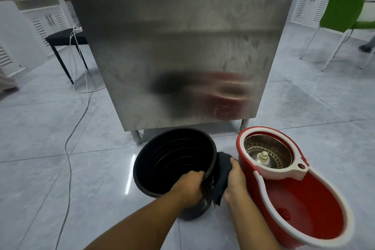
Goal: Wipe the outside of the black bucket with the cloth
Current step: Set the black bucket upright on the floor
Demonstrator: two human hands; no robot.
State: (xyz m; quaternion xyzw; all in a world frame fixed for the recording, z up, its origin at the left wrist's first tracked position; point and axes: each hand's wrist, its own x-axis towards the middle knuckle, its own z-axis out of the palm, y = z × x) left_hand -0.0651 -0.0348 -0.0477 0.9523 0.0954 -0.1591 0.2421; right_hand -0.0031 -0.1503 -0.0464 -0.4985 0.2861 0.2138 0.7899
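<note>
Left hand [189,186] grip closed on bucket [154,168] rim, lower centre; right hand [236,180] clasps cloth [223,170] against bucket's side.

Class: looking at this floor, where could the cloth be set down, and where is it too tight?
Free: bare tiles left of the black bucket, out to the cable. Crowded: the gap between it and the red mop bucket, filled by the right hand and cloth.

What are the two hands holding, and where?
Left hand grips the black bucket by its near rim. Right hand presses the cloth against its outside.
</note>
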